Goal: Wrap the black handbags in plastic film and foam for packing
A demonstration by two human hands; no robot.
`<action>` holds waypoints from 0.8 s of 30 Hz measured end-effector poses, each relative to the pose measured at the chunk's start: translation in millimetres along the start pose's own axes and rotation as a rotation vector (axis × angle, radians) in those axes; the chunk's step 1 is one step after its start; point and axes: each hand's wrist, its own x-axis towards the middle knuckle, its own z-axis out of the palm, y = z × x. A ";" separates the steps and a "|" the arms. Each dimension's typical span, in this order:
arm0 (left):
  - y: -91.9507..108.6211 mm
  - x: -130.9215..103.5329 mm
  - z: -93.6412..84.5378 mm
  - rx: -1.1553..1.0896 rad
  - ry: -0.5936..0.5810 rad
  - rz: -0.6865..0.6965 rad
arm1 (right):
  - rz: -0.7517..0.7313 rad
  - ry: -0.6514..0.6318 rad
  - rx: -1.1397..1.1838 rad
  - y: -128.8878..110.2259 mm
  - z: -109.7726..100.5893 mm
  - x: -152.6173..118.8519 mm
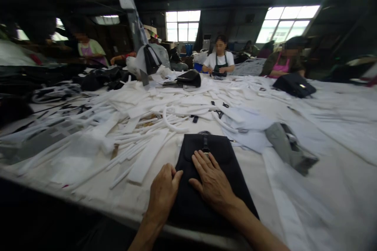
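Observation:
A black bag [218, 192] with a flap, a short strap and a metal clasp lies flat on the table's near edge in front of me. My right hand [212, 178] rests palm down on it, fingers stretched over the lower edge of the flap and the clasp. At the bag's left side is my left hand [164, 184], its fingers curled in and the thumb pressed toward them against the bag's edge. Whatever those fingers hold, if anything, is hidden.
White foam strips [150, 157] and tubes cover the table [338, 180]. A grey tape dispenser [290, 147] stands to the right. Farther back lie black bags [294, 85]. Co-workers sit across the table, one in a white shirt [228, 60]. A grey post [134, 19] rises at left.

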 end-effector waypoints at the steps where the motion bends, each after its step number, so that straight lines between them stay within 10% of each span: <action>1: -2.9 0.7 1.6 0.005 -0.002 0.004 | 0.014 -0.007 0.021 -2.1 -2.5 1.2; 6: -11.9 16.8 -3.9 0.061 -0.061 0.077 | 0.120 0.003 0.097 -11.1 -8.5 8.5; 10: 7.0 36.8 -4.8 0.111 0.272 0.474 | 0.155 0.032 0.143 -15.3 -6.4 7.8; 13: 17.0 52.5 18.9 0.178 0.273 0.739 | 0.136 0.055 0.189 -15.2 -6.3 5.0; 19: -0.3 65.1 60.4 0.404 0.192 0.808 | 0.118 0.131 0.247 -9.8 -33.7 -17.6; 24: 9.9 54.5 53.6 0.405 0.201 0.682 | 0.484 0.421 0.172 14.3 -37.0 -61.7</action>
